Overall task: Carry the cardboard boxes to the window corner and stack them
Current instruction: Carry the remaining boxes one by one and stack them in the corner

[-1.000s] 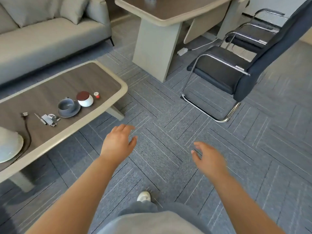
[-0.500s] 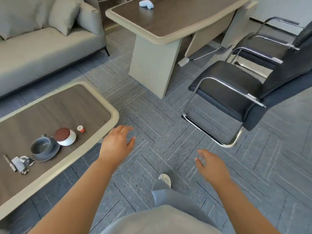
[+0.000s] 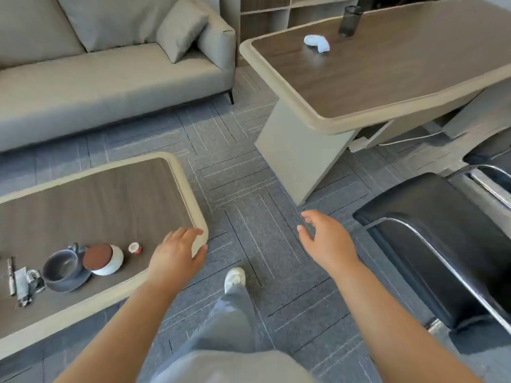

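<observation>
No cardboard box shows in the head view. My left hand (image 3: 177,255) is stretched out in front of me with relaxed fingers, over the near right corner of the low coffee table (image 3: 190,189), and holds nothing. My right hand (image 3: 326,241) hangs over the grey carpet between that table and a black chair, fingers loosely spread and empty. One leg with a white shoe (image 3: 235,277) is stepping forward between my arms.
The coffee table carries a grey cup (image 3: 62,268), a brown-lidded white jar (image 3: 105,258) and small items. A grey sofa (image 3: 110,78) stands behind it. A big desk (image 3: 387,67) is ahead right, black chairs (image 3: 442,244) on the right. A carpet lane runs between them.
I have walked forward and the view has swung left: the coffee table slid down and left, the desk and sofa came closer. Both hands stay out in front, empty.
</observation>
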Demonstrator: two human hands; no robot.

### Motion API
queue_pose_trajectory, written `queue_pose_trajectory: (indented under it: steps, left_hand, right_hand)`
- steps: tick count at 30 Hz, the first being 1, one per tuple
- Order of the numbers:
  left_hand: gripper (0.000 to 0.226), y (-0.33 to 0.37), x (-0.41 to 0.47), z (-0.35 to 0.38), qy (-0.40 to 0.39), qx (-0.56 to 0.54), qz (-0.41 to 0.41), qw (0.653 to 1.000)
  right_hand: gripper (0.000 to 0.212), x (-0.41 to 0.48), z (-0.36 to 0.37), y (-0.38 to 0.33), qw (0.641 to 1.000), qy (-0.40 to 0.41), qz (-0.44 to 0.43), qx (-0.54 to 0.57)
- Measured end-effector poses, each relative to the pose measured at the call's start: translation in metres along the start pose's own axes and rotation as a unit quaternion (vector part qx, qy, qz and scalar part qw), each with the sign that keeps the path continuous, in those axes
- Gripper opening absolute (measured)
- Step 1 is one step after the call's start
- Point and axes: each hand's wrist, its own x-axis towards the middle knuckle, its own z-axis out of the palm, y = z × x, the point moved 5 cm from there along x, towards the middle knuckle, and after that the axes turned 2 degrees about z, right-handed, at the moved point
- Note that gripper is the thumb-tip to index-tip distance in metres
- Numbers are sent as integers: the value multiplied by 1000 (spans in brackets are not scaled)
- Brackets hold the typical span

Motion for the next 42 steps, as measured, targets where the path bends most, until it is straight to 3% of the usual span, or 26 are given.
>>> queue_pose_trajectory:
  steps: [18, 26, 36, 42]
  left_hand:
    - [38, 44, 390, -69, 38, -19, 50, 998]
    - [37, 12, 494, -74, 54, -21, -21, 998]
    - [36, -66, 561, -100, 73, -14, -188, 979]
    - [37, -134, 632, -126, 86, -22, -230, 969]
  right_hand:
    - [39, 304, -19, 1, 997, -48, 57, -37]
    - [37, 474, -27, -47, 995, -59, -42, -62]
    - [36, 672, -34, -188, 975, -73, -207, -44]
    - [36, 764, -2, -269, 968, -74, -234, -45]
